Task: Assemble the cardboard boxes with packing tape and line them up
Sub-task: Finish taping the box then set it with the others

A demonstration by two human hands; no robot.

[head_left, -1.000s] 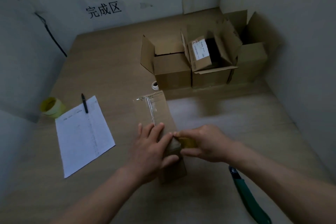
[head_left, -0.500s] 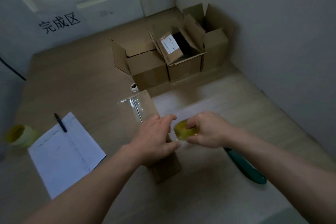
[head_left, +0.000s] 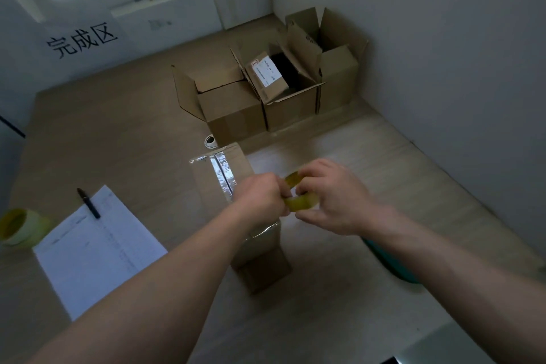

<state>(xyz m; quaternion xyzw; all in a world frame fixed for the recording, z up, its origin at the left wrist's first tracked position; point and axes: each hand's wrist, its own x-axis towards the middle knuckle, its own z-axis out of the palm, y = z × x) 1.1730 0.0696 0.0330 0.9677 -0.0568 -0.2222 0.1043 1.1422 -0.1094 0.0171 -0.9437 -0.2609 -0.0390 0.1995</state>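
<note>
Box (head_left: 220, 183) sits taped-side-up mid-bench, three finished ones at 12 o'clock; both hands have lifted off it, right hand (head_left: 334, 201) gripping the tape roll (head_left: 300, 202), left hand (head_left: 261, 198) pinching at its edge — likely tearing off or hunting the end for another strip.

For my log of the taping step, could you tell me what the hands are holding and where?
Both hold the yellow tape roll: the right hand grips its ring, the left hand pinches its near edge.
</note>
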